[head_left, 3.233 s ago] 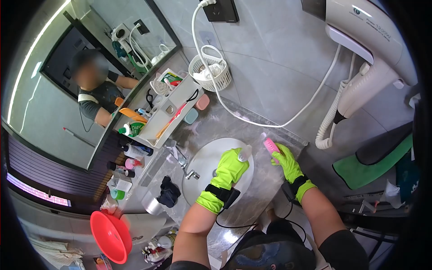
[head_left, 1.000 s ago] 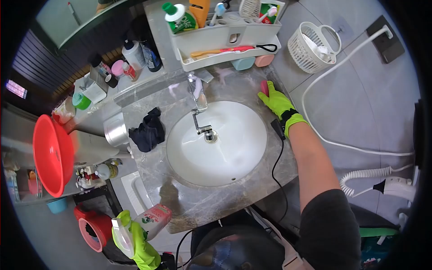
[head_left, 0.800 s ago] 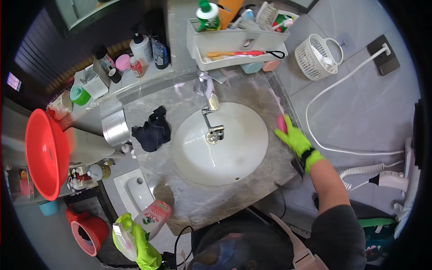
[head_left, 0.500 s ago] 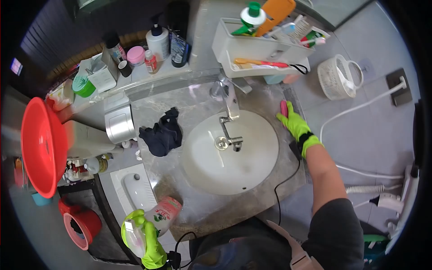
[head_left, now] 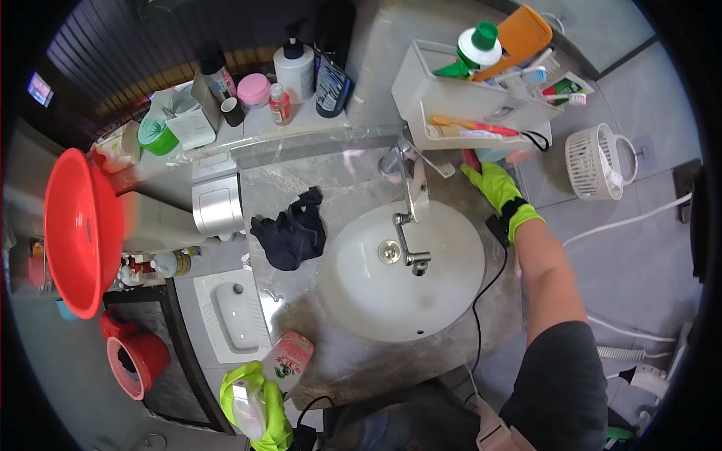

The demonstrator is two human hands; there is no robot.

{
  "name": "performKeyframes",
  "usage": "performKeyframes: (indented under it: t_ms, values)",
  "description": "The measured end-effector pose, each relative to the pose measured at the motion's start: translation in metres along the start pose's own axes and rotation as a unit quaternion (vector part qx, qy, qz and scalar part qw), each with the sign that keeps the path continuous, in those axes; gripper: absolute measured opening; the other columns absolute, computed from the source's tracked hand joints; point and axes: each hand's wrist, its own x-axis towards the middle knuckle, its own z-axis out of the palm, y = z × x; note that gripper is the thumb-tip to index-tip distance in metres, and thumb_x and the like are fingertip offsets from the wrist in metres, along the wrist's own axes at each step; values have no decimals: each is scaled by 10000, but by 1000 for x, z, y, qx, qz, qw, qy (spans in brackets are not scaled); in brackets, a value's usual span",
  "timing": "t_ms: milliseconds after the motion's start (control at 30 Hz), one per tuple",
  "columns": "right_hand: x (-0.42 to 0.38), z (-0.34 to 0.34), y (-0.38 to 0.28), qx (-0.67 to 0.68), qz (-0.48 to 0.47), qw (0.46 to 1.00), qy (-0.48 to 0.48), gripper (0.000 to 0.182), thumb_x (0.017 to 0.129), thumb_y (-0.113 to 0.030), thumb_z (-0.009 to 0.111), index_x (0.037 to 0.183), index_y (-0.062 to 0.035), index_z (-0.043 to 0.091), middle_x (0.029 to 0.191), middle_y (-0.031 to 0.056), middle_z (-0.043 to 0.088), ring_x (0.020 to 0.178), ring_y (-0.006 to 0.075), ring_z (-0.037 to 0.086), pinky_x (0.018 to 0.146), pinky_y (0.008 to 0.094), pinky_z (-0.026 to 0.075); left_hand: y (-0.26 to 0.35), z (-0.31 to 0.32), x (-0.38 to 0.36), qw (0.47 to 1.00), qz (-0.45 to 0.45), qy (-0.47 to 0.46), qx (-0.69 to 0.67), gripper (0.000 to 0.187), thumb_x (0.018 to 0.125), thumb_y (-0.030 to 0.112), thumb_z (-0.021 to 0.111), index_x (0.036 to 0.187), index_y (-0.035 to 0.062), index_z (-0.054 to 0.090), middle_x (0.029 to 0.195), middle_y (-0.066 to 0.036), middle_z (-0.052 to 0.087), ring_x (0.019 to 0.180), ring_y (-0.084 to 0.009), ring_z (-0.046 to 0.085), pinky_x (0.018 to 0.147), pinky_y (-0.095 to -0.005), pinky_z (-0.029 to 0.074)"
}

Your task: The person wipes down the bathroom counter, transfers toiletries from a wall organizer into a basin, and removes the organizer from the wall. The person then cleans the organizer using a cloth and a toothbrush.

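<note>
1. In the head view, a grey marbled countertop (head_left: pixel 368 368) surrounds a white sink basin (head_left: pixel 447 301); a loaded white caddy (head_left: pixel 444 94) sits over the back right.
2. The person's gloved right hand (head_left: pixel 495 188) is closed on what looks like a pink scrubber (head_left: pixel 471 159), mostly hidden by fingers, low at the counter's back right, near the caddy.
3. Scrubbing there probably goes best with the scrubber flat, in short, even strokes, clear of the faucet lever (head_left: pixel 438 164).
4. The gloved left hand (head_left: pixel 257 410) is wrapped round a tilted spray bottle (head_left: pixel 289 361) by the front left corner; trigger pressure cannot be told.
5. The black cord (head_left: pixel 479 319) crossing the counter could snag, so slack helps.
</note>
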Motion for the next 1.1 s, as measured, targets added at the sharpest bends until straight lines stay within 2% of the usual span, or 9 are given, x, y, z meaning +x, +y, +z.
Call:
performKeyframes:
  t_ms: [200,367,567,633,800,900,967,1000,1100]
  values:
    - [-21,37,-74,-86,-90,989,-75,670,897,-619,618,1265,-61,663,1100,258,712,1042,435,662,893,501,502,18,13,14,999,-52,-13,-4,345,820,99,724,1127,-9,608,1140,-149,633,1012,-251,609,927,-388,470]
    - [-7,-17,13,-3,58,998,-26,729,892,-615,632,1414,-113,548,1117,251,707,1055,449,655,901,498,505,12,16,17,998,-49,-1,-36,335,810,44,705,1129,-15,625,1132,-169,643,1019,-284,621,951,-417,472]
    - [-4,58,-79,-56,-145,988,-16,736,893,-605,646,1435,-122,529,1156,239,699,1060,448,651,899,515,504,21,19,30,995,-36,-85,41,417,861,90,692,1255,-24,616,1232,-130,642,1055,-203,606,944,-346,469]
    - [-18,-1,-104,-1,-46,993,-113,836,917,-558,628,1587,-157,329,1189,249,686,1113,441,636,941,504,490,22,19,36,995,-40,-96,10,407,864,109,709,1241,-19,626,1227,-128,649,1060,-204,611,945,-353,474]
    - [4,-10,16,-24,94,994,-46,788,911,-566,662,1497,-83,451,1234,271,669,1161,463,604,957,497,481,25,-2,49,999,-19,-37,-18,409,894,180,740,1240,-14,642,1190,-114,668,1030,-184,625,901,-332,493]
    - [-3,-6,-44,-16,90,993,-72,869,909,-538,670,1602,-171,296,1181,281,678,1068,487,634,902,522,490,35,-10,71,997,-63,13,-52,407,934,180,715,1288,-5,632,1155,-69,662,900,-104,599,772,-251,491]
    - [-11,0,-47,-94,-41,995,0,823,906,-488,694,1562,-107,372,1034,264,697,914,446,675,768,500,517,30,-7,97,998,-13,28,-47,431,949,169,714,1337,13,609,1139,-46,654,857,-78,572,739,-224,473]
    - [-17,-3,-56,-97,-47,993,-43,825,911,-499,680,1575,-136,352,1055,269,697,940,469,662,785,515,513,40,0,110,995,9,70,-74,351,904,87,723,1226,-37,658,1062,-109,679,947,-199,652,841,-330,518]
    - [-38,-4,-40,-11,-92,996,-8,824,934,-525,635,1614,-227,276,1103,284,698,997,496,644,845,553,491,42,5,141,970,-25,97,-222,405,960,133,731,1315,-12,599,1014,-28,645,838,-105,593,742,-266,504]
